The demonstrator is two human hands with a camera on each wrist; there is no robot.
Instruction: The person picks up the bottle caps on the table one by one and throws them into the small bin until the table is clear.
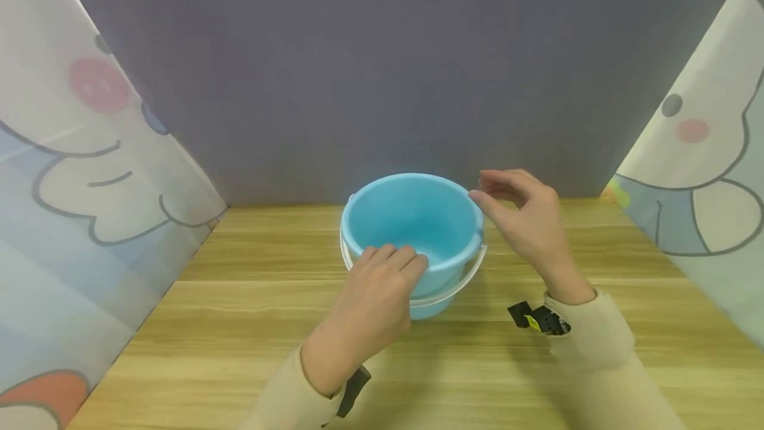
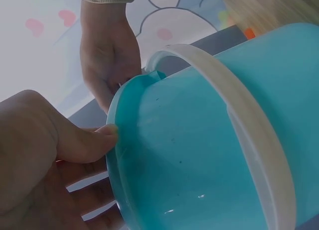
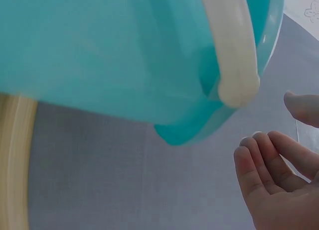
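Note:
A light blue plastic bucket (image 1: pixel 418 217) with a white handle (image 1: pixel 453 294) is in the middle of the head view, its inside visible from above. The handle hangs down over the near side. My left hand (image 1: pixel 382 290) grips the near rim; in the left wrist view the thumb (image 2: pixel 102 140) presses the outer face while the other fingers reach over to the inside. Beside the right rim is my right hand (image 1: pixel 525 214), thumb and fingers apart and slightly bent. The right wrist view shows that hand (image 3: pixel 279 175) with nothing in it, a gap away from the bucket (image 3: pixel 109 56).
The bucket is over a wooden table (image 1: pixel 251 324). A dark grey panel (image 1: pixel 382 71) rises behind it. Cartoon-printed sheets line the left side (image 1: pixel 71 217) and the right side (image 1: pixel 704 151). Black devices are strapped at both wrists, such as the right wrist camera (image 1: pixel 540 319).

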